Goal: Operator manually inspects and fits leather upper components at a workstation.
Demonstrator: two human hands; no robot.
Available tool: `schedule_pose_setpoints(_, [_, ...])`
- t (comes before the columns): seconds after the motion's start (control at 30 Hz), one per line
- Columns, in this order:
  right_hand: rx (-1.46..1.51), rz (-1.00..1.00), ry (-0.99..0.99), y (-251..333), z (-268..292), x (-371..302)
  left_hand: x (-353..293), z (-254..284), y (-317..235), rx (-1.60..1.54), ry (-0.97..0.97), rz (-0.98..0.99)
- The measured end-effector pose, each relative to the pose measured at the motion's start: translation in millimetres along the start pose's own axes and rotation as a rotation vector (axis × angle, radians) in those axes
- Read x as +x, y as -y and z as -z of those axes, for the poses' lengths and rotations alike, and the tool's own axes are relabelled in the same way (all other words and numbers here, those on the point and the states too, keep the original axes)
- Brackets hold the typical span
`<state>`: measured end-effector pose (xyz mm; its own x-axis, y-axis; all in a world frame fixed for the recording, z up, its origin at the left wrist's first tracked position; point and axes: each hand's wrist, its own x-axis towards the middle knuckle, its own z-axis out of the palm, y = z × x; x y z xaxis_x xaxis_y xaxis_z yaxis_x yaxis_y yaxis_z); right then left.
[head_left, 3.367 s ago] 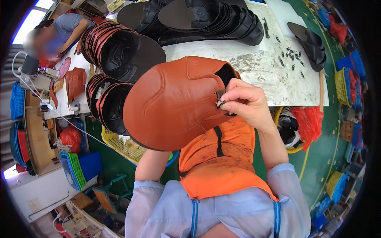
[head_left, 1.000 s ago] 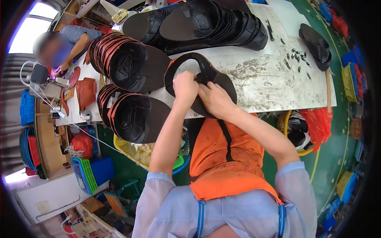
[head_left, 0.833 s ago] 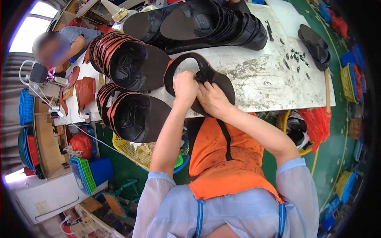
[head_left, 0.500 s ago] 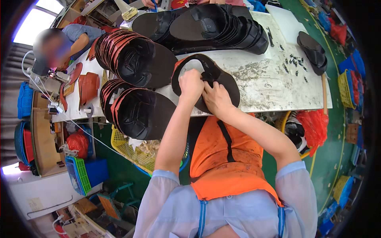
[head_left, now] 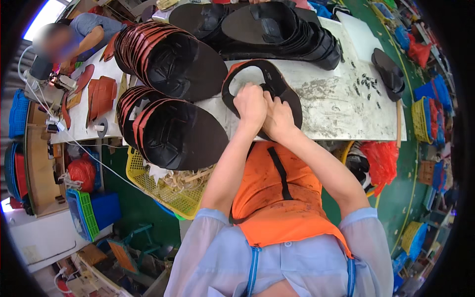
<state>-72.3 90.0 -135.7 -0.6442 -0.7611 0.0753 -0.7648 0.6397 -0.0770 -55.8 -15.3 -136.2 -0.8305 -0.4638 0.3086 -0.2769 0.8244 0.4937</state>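
A dark sandal upper [head_left: 293, 101] with a reddish-brown outer edge lies on the near part of the white table, its strap forming a loop. My left hand [head_left: 251, 106] is closed on the strap's inner side, fingers bent. Pressed against it, my right hand [head_left: 279, 118] is closed on the same strap, its fingers curled. The hands hide the spot they pinch. To the left stand two nested stacks of similar uppers, a far stack [head_left: 190, 69] and a near stack [head_left: 185, 141].
More black uppers [head_left: 277, 32] are piled at the table's far side. Small black pieces [head_left: 368, 84] lie scattered on the white table [head_left: 336, 116], near a lone dark sandal [head_left: 387, 72]. A yellow basket [head_left: 148, 178] stands below the table. At the far left, a person [head_left: 94, 34] sits by a sewing machine.
My hands have drawn closer together on the strap, and my right fingers are more curled. More of the strap's inner face shows above them. The whole view has shifted slightly.
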Motion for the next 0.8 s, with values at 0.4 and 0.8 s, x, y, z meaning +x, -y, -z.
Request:
schedule_pose_setpoints(0.4, [0.703, 0.254, 0.118, -65.8, 34.5, 27.1, -66.9, -7.9, -15.6, 0.101, 0.072, -0.245])
schedule_pose_setpoints(0.8, [0.328, 0.382, -0.063, -97.0, 10.5, -53.4, -72.0, 41.1, -4.7, 0.214, 0.225, -0.314])
